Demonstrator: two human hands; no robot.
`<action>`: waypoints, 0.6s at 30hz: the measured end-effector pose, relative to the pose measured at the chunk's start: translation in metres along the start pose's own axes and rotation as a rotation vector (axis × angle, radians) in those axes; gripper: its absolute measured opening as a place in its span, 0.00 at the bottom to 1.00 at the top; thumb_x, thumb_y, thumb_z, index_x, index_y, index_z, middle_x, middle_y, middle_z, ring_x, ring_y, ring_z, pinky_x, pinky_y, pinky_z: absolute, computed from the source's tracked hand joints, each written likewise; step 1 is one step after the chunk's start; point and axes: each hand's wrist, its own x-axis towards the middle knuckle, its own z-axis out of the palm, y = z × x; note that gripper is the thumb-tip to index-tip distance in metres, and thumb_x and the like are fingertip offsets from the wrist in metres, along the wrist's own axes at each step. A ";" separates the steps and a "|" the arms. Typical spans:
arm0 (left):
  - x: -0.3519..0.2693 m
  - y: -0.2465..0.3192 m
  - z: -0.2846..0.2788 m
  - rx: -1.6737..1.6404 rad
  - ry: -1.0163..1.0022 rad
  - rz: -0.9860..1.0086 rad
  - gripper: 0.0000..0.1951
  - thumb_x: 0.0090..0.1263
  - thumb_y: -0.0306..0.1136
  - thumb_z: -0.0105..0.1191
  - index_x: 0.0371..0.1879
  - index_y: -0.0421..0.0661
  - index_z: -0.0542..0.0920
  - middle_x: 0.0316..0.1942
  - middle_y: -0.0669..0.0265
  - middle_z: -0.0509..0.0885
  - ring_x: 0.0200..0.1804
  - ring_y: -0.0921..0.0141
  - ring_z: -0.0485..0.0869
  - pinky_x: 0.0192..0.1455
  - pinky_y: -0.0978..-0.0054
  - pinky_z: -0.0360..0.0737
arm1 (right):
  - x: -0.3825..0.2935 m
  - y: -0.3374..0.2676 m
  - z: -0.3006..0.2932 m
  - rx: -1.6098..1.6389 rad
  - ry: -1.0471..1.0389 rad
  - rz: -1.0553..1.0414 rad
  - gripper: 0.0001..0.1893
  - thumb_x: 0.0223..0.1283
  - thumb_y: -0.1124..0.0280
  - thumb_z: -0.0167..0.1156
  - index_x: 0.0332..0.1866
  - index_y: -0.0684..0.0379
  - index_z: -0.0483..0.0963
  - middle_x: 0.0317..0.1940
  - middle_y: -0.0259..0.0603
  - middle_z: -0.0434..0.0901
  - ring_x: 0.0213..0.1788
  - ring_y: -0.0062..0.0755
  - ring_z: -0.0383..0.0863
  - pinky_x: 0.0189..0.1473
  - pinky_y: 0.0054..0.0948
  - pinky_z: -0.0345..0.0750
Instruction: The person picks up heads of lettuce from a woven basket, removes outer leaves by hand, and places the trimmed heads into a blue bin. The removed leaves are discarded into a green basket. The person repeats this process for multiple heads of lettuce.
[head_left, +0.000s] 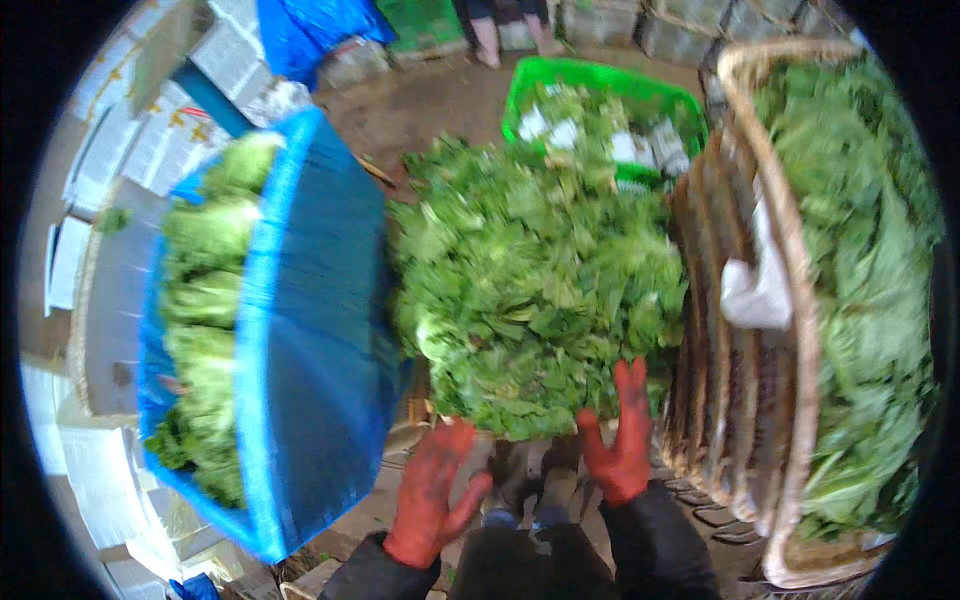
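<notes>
A large heap of loose leafy greens (525, 285) lies in front of me and hides whatever holds it. My left hand (435, 487), in a dirt-stained red glove, reaches to the heap's near left edge with its thumb apart from the fingers. At the near right edge is my right hand (622, 435), gloved the same way, its fingers spread and pointing away from me against the leaves. No item shows within either hand. Left of the heap stands a blue-lined crate (315, 337) packed with heads of lettuce (214, 292).
On the right, a pale-rimmed crate full of leaves (870, 300) tops a stack of brown crates (720, 420), with a white scrap (754, 289) at its side. Behind the heap sits a green basket (600, 71). White foam boxes (105, 480) line the left. A person's legs (487, 37) show at the back.
</notes>
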 end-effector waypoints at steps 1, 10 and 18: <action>-0.036 0.011 -0.018 -0.102 -0.043 -0.015 0.26 0.64 0.33 0.66 0.62 0.46 0.77 0.59 0.55 0.81 0.59 0.55 0.81 0.60 0.60 0.78 | -0.012 -0.012 -0.014 0.024 -0.042 -0.055 0.36 0.59 0.69 0.67 0.73 0.61 0.63 0.64 0.60 0.72 0.62 0.55 0.76 0.61 0.46 0.75; -0.112 0.024 -0.233 0.124 0.473 -0.248 0.08 0.67 0.30 0.61 0.42 0.43 0.85 0.43 0.52 0.87 0.48 0.57 0.87 0.50 0.64 0.84 | -0.057 -0.109 -0.065 0.256 -1.439 0.127 0.27 0.68 0.58 0.60 0.68 0.60 0.70 0.49 0.51 0.83 0.50 0.42 0.82 0.54 0.36 0.77; -0.038 -0.174 -0.341 0.661 0.118 -0.554 0.25 0.65 0.36 0.58 0.63 0.55 0.75 0.40 0.54 0.84 0.36 0.51 0.84 0.38 0.52 0.78 | 0.068 -0.192 -0.048 -0.018 -0.846 -0.015 0.28 0.68 0.52 0.55 0.68 0.57 0.70 0.55 0.59 0.80 0.57 0.60 0.79 0.57 0.47 0.76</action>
